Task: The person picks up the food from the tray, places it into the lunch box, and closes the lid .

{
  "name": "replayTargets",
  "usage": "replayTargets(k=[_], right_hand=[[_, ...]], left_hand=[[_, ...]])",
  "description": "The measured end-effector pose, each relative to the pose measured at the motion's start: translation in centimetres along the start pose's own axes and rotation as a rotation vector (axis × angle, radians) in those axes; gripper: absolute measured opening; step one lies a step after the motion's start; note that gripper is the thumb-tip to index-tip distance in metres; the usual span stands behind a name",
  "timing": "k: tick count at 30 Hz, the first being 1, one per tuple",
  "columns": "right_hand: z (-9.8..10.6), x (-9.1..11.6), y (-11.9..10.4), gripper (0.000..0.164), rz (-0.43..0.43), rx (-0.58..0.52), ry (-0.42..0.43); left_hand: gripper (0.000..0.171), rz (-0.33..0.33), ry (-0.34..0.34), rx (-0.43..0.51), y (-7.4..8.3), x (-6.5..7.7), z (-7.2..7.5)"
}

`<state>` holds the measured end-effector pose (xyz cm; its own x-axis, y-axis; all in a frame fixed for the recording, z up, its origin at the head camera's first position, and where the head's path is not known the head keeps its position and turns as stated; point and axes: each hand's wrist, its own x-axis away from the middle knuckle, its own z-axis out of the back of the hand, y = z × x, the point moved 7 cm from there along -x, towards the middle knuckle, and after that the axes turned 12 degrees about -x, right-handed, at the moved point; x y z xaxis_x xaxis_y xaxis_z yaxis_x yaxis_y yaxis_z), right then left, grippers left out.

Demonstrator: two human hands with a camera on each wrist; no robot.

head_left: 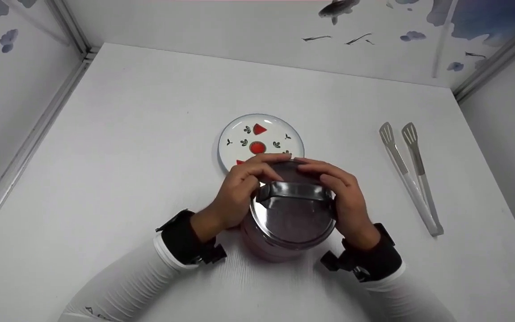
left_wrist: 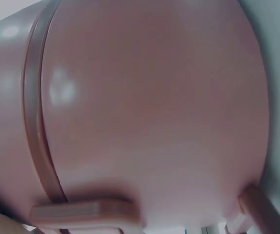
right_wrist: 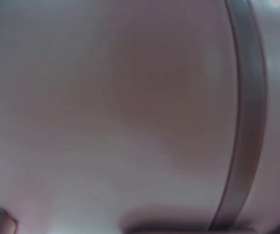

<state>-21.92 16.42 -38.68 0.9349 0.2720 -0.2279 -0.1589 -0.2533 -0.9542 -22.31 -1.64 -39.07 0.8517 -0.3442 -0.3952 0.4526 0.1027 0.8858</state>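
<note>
A round pink lunch box with a dark, glossy lid and a carrying handle across its top stands on the table. On its left side, my left hand grips the lid's edge, fingers reaching over the far rim. My right hand holds the opposite side, its fingers bent over the same rim. The pink wall with a raised band fills the left wrist view. In the right wrist view the wall and its band show close up. The inside is hidden.
Just beyond the lunch box, a white plate with a watermelon pattern is partly covered by the hands. Metal tongs with slotted ends lie to the right on the white table. Patterned panels surround the table.
</note>
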Motion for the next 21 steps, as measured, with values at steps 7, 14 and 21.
replayTargets(k=[7, 14, 21], right_hand=[[0.1, 0.0, 0.1, 0.034, 0.006, 0.015, -0.01], [0.0, 0.2, 0.1, 0.031, 0.003, 0.079, -0.037], [0.7, -0.2, -0.1, 0.032, -0.029, 0.144, -0.033]], left_hand=[[0.046, -0.008, -0.005, -0.002, -0.1, 0.1, 0.0], [0.048, -0.038, 0.024, -0.113, 0.3, 0.7, 0.8], [0.037, 0.113, 0.019, -0.173, -1.4, 1.1, 2.4]])
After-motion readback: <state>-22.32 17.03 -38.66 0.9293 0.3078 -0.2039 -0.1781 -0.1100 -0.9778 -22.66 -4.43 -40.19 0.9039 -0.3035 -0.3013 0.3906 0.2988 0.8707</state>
